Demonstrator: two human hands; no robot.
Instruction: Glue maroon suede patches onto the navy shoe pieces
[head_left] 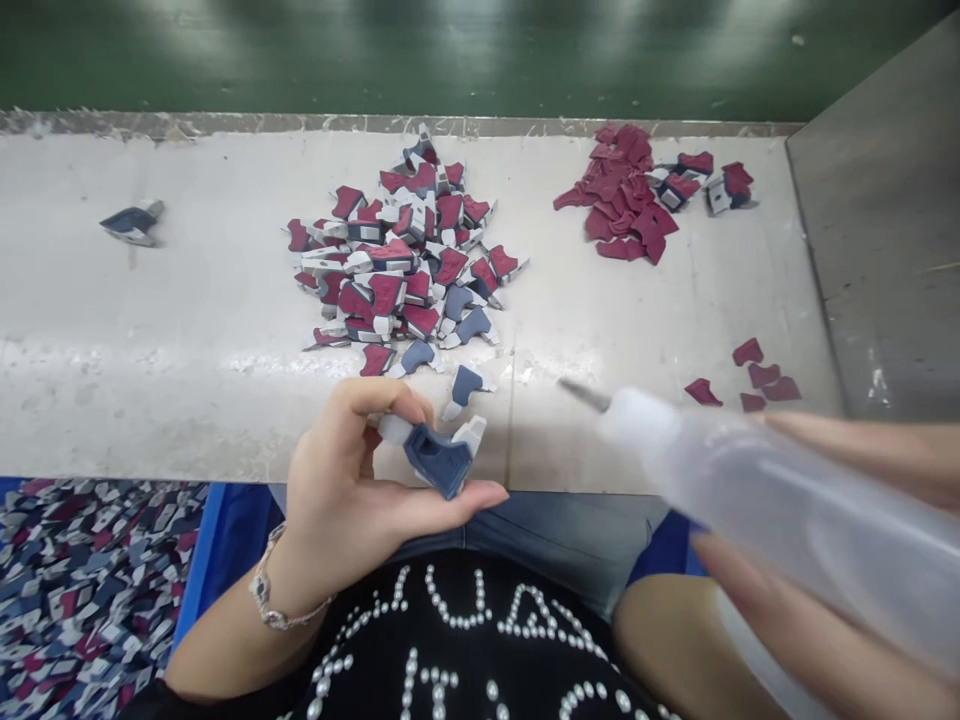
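Between the thumb and fingers of my left hand [352, 490] is a small blue and white plastic part [442, 458], its blue recessed face turned up. My right hand [810, 620] grips a translucent squeeze bottle [787, 510] with a thin metal nozzle tip, blurred by motion. The tip points left toward the part but stays apart from it. Just beyond my left hand, a loose blue and white piece [466, 384] lies at the near side of a heap of red, white and blue parts [397, 260].
Thin dark red pieces [622, 195] form a pile at the back right, with a few assembled parts [731, 187] beside it. Several red pieces [765, 375] lie nearer. One part [133, 222] sits far left. A blue bin [206, 540] full of parts stands lower left. A metal panel [885, 220] bounds the right.
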